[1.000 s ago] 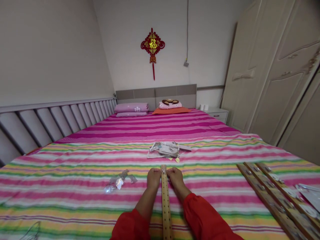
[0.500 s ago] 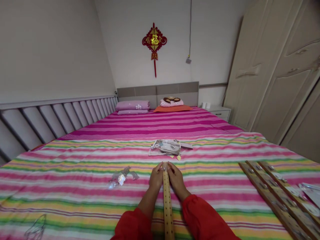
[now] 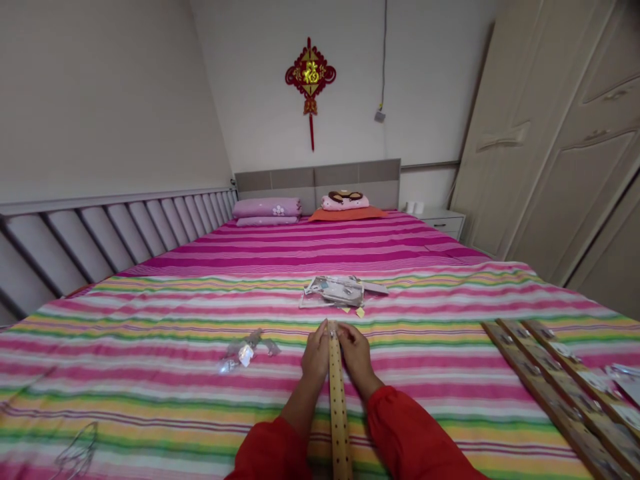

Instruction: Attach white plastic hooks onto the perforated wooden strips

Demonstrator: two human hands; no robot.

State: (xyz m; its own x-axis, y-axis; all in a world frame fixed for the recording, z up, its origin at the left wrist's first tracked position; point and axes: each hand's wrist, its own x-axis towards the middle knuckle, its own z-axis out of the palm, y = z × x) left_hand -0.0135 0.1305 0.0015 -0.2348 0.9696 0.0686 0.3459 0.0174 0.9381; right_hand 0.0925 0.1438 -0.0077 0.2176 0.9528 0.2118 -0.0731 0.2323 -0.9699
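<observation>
A long, narrow, light wooden strip (image 3: pixel 339 407) with rows of small dark holes lies lengthwise between my forearms. My left hand (image 3: pixel 315 352) is closed at its far end, fingers along the left edge. From the other side, my right hand (image 3: pixel 357 353) is closed on the same end, thumb and fingertips bent together. A small shiny metal piece (image 3: pixel 333 333) sits on top of the strip between my fingertips; its shape is too small to make out. Beyond my hands lies a clear plastic bag (image 3: pixel 333 291) with contents I cannot name.
Three brown wooden strips with metal hooks (image 3: pixel 555 380) lie at right, with clear packaging beyond. Crumpled clear plastic (image 3: pixel 245 353) and a thin wire bundle (image 3: pixel 77 450) rest at left on the striped bedsheet (image 3: pixel 175 400). A slatted rail (image 3: pixel 125 227) borders the bed.
The view has tilted and shifted slightly. My right fingers have shifted a little at the strip's end; both hands stay there.
</observation>
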